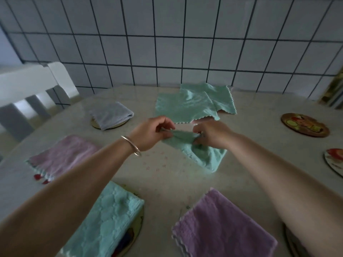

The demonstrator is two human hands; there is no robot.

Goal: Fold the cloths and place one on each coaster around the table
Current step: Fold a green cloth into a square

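A green cloth [202,154] hangs crumpled over the middle of the table. My left hand [152,132] pinches its upper left edge and my right hand [211,134] pinches its upper right edge. Two more green cloths [187,106] lie spread flat and overlapping at the far side. A folded grey cloth [111,115] sits on a coaster [95,124] at the far left. A folded pink cloth [63,154], a folded green cloth [109,219] and a folded purple cloth [222,227] lie near me. Two coasters at the right are bare: a brown one [304,124] and a white one [334,160].
The pale round table [167,179] stands against a white tiled wall [167,43]. A white chair [31,89] stands at the far left. Another coaster's rim [289,240] shows under my right forearm at the bottom right.
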